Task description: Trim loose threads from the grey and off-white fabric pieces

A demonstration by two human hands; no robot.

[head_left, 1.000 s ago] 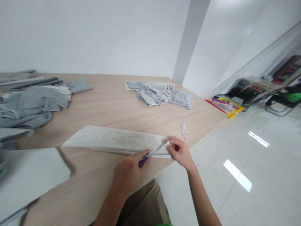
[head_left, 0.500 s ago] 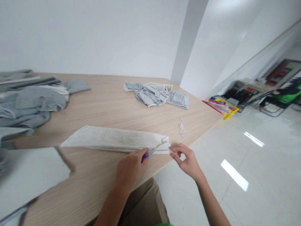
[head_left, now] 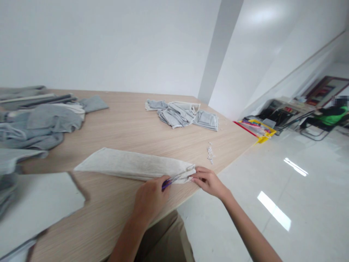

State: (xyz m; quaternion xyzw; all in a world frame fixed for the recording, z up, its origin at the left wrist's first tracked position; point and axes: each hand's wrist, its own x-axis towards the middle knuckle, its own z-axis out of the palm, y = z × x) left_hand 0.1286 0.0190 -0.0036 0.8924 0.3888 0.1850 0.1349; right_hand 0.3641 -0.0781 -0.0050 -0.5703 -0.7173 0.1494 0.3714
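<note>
So, left hand (head_left: 151, 196): wrapped in a closed grip around purple-handled scissors (head_left: 165, 183), with the knuckles facing up; at the near edge of the pale fabric strip (head_left: 133, 162).
Scissors: pointed right, toward the other hand, with metal blades low over the right part of the strip; too blurred to tell whether spread or together.
Right hand (head_left: 208, 183): pinching the right end of the strip, in a grip closed over the bunched fabric between thumb and fingers; just beside the blade tips.
Fabric strip: lying lengthwise on the near side of the tabletop (head_left: 122, 127), flat along the middle, slanted at the left end, wrinkled at the right end under the fingers.
White scraps (head_left: 210, 153): scattered in a small patch on the tabletop, beyond the right hand and near the right edge.
Grey folded cloths (head_left: 178, 114): heaped loosely near the back of the tabletop, with a neater stack at the right and a cream piece behind.
Large cloth pile (head_left: 51, 118): spread over the left side in grey and white layers, with one small grey piece (head_left: 94, 104) at its right.
White board (head_left: 43, 203): resting at the lower left, partly under grey cloth.
Yellow bin (head_left: 268, 133): filled with colourful items, just past the right end of the tabletop.
Seated person (head_left: 331, 118): in green, on a chair well apart at the far right.
</note>
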